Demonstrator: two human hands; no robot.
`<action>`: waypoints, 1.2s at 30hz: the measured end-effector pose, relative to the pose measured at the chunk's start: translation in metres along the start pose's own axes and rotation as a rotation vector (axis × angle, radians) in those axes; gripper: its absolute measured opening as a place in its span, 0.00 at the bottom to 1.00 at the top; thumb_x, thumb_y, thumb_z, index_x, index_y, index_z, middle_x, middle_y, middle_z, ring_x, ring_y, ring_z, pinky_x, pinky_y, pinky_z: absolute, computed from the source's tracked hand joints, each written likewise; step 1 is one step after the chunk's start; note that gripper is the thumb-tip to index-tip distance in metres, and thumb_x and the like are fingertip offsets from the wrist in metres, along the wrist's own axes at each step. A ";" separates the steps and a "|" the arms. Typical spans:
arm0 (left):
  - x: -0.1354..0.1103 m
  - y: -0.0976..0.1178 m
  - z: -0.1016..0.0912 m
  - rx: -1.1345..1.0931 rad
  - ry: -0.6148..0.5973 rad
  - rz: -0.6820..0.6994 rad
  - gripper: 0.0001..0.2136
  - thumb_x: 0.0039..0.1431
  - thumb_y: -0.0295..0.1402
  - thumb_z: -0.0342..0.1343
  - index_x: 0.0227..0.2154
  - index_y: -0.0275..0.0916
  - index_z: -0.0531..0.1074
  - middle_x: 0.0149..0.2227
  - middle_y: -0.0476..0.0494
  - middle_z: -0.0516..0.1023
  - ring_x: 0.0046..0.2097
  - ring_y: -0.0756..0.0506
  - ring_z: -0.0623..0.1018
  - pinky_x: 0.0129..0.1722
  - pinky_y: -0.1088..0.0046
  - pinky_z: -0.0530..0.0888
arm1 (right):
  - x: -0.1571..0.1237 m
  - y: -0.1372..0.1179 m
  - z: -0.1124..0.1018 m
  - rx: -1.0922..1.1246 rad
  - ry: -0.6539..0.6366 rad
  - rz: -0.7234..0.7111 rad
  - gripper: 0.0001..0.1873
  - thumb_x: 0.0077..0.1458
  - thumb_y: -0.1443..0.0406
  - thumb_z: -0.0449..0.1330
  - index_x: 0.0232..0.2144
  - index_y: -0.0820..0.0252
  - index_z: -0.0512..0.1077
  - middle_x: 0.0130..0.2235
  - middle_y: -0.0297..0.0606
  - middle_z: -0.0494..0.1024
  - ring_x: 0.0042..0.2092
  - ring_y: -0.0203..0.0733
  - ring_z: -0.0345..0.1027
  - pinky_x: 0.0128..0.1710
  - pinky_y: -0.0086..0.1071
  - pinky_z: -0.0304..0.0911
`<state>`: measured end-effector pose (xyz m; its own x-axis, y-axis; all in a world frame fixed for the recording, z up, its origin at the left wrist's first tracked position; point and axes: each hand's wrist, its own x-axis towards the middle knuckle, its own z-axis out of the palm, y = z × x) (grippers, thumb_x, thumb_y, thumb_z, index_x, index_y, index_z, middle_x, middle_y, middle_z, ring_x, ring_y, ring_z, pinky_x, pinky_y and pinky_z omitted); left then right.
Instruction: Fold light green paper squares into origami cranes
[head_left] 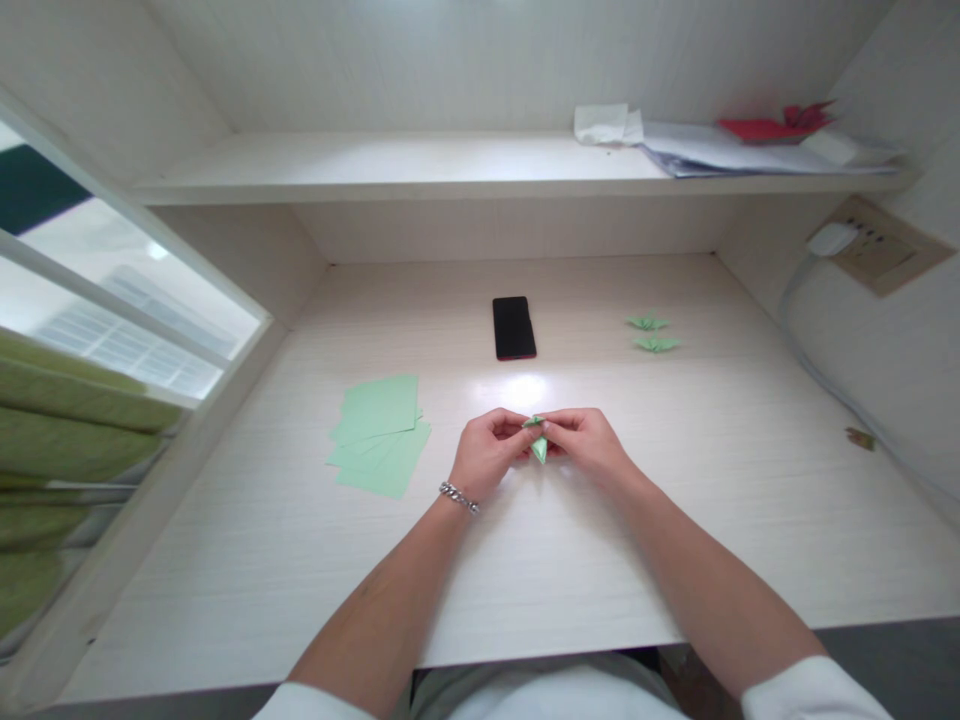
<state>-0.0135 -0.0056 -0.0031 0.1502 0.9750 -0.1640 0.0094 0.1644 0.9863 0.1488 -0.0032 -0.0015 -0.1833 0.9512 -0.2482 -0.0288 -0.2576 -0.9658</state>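
A small piece of folded green paper [539, 449] is pinched between my two hands above the middle of the desk. My left hand [491, 447], with a chain bracelet at the wrist, grips it from the left, thumb on top. From the other side my right hand [589, 440] holds it between thumb and fingers. Parts of the paper are hidden behind the fingertips. Left of my hands lies a loose stack of green paper sheets [379, 420]. Two folded green paper cranes, one farther off [648, 323] and one nearer [658, 345], rest on the desk to the right.
A black phone [514, 328] lies beyond my hands on the desk [247, 560]. A white cable [817, 385] runs down the right side from a wall socket [881, 245], past a small brown scrap [860, 438]. Papers [720, 150] and a red folded paper [810, 118] sit on the shelf.
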 end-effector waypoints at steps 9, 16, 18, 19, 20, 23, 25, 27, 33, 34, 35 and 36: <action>0.000 0.006 0.001 0.037 0.033 -0.032 0.11 0.46 0.38 0.64 0.28 0.33 0.77 0.27 0.41 0.80 0.27 0.47 0.78 0.27 0.73 0.75 | -0.002 -0.001 0.000 -0.132 0.016 -0.006 0.18 0.47 0.60 0.63 0.40 0.63 0.79 0.31 0.42 0.80 0.33 0.43 0.73 0.32 0.32 0.68; 0.000 0.002 0.001 0.030 0.031 0.001 0.12 0.49 0.39 0.61 0.31 0.34 0.76 0.28 0.42 0.79 0.27 0.48 0.77 0.27 0.74 0.75 | -0.002 -0.003 0.001 -0.162 0.012 -0.034 0.18 0.49 0.60 0.61 0.41 0.63 0.78 0.31 0.41 0.80 0.31 0.41 0.72 0.31 0.31 0.67; 0.001 0.001 0.002 -0.010 0.022 -0.019 0.14 0.49 0.40 0.62 0.33 0.34 0.76 0.26 0.44 0.78 0.25 0.49 0.77 0.25 0.74 0.75 | -0.002 -0.004 0.001 -0.172 0.041 -0.054 0.18 0.49 0.60 0.61 0.40 0.63 0.79 0.32 0.41 0.81 0.30 0.40 0.72 0.30 0.31 0.67; 0.001 0.001 0.003 -0.043 0.011 -0.037 0.15 0.49 0.41 0.62 0.34 0.35 0.75 0.25 0.44 0.78 0.24 0.49 0.76 0.25 0.73 0.75 | -0.003 -0.005 0.002 -0.170 0.055 -0.070 0.18 0.49 0.59 0.61 0.40 0.63 0.79 0.32 0.41 0.81 0.30 0.40 0.72 0.30 0.31 0.67; 0.001 0.001 0.003 -0.086 -0.004 -0.057 0.16 0.48 0.41 0.63 0.36 0.35 0.74 0.24 0.45 0.77 0.23 0.49 0.76 0.24 0.73 0.75 | -0.003 -0.005 0.002 -0.159 0.063 -0.086 0.17 0.49 0.59 0.60 0.39 0.62 0.79 0.33 0.41 0.81 0.31 0.41 0.72 0.31 0.31 0.68; 0.000 0.002 0.006 -0.231 -0.041 -0.112 0.20 0.44 0.41 0.66 0.39 0.35 0.72 0.24 0.46 0.76 0.24 0.48 0.76 0.25 0.71 0.75 | -0.003 -0.005 0.005 -0.091 0.070 -0.123 0.16 0.49 0.58 0.60 0.38 0.62 0.79 0.35 0.41 0.81 0.33 0.43 0.74 0.33 0.33 0.69; -0.001 0.003 0.007 -0.287 -0.041 -0.133 0.22 0.42 0.40 0.67 0.40 0.34 0.72 0.23 0.47 0.75 0.25 0.48 0.76 0.26 0.71 0.76 | -0.004 -0.004 0.006 -0.059 0.078 -0.132 0.16 0.48 0.58 0.61 0.37 0.62 0.79 0.35 0.41 0.81 0.34 0.44 0.74 0.33 0.33 0.70; -0.001 0.003 0.008 -0.296 -0.027 -0.133 0.22 0.42 0.39 0.67 0.40 0.34 0.72 0.22 0.48 0.75 0.24 0.49 0.76 0.26 0.72 0.75 | -0.003 -0.003 0.006 -0.055 0.086 -0.141 0.16 0.48 0.58 0.62 0.37 0.61 0.79 0.35 0.42 0.81 0.34 0.45 0.75 0.34 0.34 0.70; -0.003 0.004 0.007 -0.265 0.010 -0.089 0.21 0.45 0.37 0.66 0.41 0.34 0.70 0.22 0.49 0.74 0.22 0.51 0.74 0.25 0.74 0.74 | -0.002 -0.001 0.006 0.000 0.118 -0.108 0.21 0.43 0.59 0.66 0.40 0.64 0.78 0.37 0.45 0.81 0.36 0.46 0.75 0.33 0.35 0.71; -0.003 0.005 0.007 -0.273 0.008 -0.086 0.21 0.45 0.37 0.66 0.41 0.34 0.70 0.22 0.49 0.75 0.23 0.51 0.74 0.25 0.74 0.74 | -0.001 -0.001 0.006 0.017 0.126 -0.107 0.22 0.43 0.59 0.66 0.41 0.64 0.77 0.37 0.45 0.81 0.36 0.46 0.75 0.34 0.35 0.71; -0.003 0.005 0.007 -0.289 0.002 -0.086 0.22 0.45 0.37 0.66 0.42 0.34 0.70 0.23 0.48 0.75 0.24 0.50 0.75 0.26 0.74 0.74 | -0.001 -0.001 0.006 0.035 0.136 -0.108 0.22 0.42 0.59 0.67 0.40 0.64 0.77 0.37 0.45 0.81 0.36 0.46 0.75 0.35 0.36 0.71; -0.003 0.005 0.007 -0.310 -0.008 -0.089 0.22 0.44 0.37 0.66 0.42 0.34 0.69 0.24 0.47 0.76 0.25 0.50 0.76 0.27 0.73 0.74 | -0.001 -0.001 0.007 0.052 0.148 -0.108 0.22 0.42 0.59 0.67 0.40 0.64 0.77 0.37 0.45 0.81 0.36 0.46 0.76 0.35 0.36 0.71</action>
<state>-0.0067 -0.0093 0.0026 0.1704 0.9536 -0.2481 -0.2787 0.2881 0.9161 0.1425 -0.0050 -0.0002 -0.0297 0.9874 -0.1553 -0.0920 -0.1574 -0.9832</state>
